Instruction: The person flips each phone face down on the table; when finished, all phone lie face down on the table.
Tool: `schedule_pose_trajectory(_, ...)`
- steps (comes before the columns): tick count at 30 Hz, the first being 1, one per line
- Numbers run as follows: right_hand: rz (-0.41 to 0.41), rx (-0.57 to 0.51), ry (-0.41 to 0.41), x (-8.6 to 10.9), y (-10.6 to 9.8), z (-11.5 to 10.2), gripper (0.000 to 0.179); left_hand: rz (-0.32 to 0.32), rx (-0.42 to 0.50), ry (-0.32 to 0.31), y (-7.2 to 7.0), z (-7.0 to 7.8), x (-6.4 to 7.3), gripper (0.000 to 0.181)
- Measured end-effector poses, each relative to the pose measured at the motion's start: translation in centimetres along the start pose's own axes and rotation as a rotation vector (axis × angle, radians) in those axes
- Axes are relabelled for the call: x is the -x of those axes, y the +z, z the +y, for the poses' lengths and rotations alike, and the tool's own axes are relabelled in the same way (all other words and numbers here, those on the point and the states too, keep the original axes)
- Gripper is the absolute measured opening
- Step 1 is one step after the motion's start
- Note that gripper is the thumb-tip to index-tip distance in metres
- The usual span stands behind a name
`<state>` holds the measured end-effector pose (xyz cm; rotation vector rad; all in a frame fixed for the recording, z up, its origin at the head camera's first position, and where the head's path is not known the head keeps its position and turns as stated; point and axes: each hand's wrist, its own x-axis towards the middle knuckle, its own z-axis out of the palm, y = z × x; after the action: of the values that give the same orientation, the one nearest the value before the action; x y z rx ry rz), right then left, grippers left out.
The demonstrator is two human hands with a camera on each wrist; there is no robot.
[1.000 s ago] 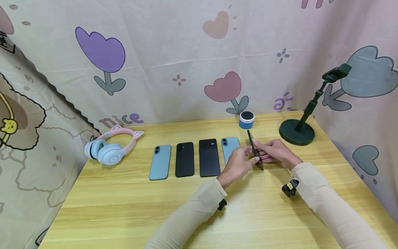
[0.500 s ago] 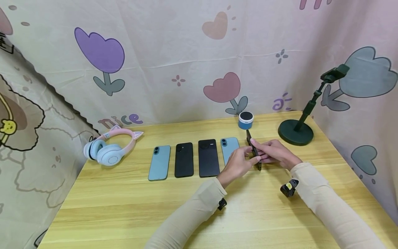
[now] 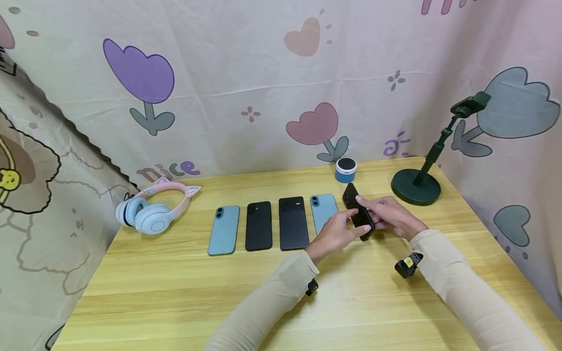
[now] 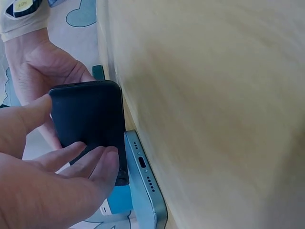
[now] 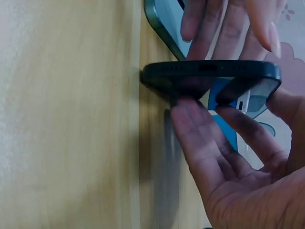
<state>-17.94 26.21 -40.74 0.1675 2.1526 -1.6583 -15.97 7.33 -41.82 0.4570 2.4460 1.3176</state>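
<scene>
A black phone [image 3: 361, 214] is tilted on its side between the two hands, its dark back turned toward the left hand. My right hand [image 3: 394, 214] grips it from the far side, thumb on the upper edge and fingers on the screen side. The left hand [image 3: 334, 234] rests spread fingers against the back, its thumb by the lower end. In the right wrist view, the charging port end of the phone [image 5: 209, 68] faces the camera. Just left of it lies a light blue phone [image 3: 322, 207], partly covered by the left hand in the head view.
Farther left in the row lie a large dark phone [image 3: 294, 226], another black phone [image 3: 259, 229] and a second light blue phone [image 3: 223, 234]. Cat-ear headphones [image 3: 155, 217] sit at the left edge. Behind stand a small blue speaker [image 3: 346, 173] and a dark green stand [image 3: 417, 190].
The held black phone has turned from nearly edge-on to showing more of its broad back. Both hands stay at nearly the same place, and the other phones have not moved.
</scene>
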Motion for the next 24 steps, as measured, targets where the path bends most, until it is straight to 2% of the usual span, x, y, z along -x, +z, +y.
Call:
schedule_pose_trajectory(9, 0.042, -0.003, 0.003, -0.1, -0.5, 0.3, 0.063, -0.069, -0.086, 0.043, 0.2, -0.1, -0.1, 0.065)
schedule_pose_trajectory(16, 0.077, -0.009, 0.0, -0.1, -0.8, 0.9, 0.059, -0.091, -0.128, 0.032, 0.5, -0.2, -0.2, 0.068)
schedule_pose_trajectory(24, 0.152, 0.071, 0.009, -0.5, -1.2, 1.7, 0.055, -0.123, -0.194, 0.054, 0.5, -0.2, -0.3, 0.068)
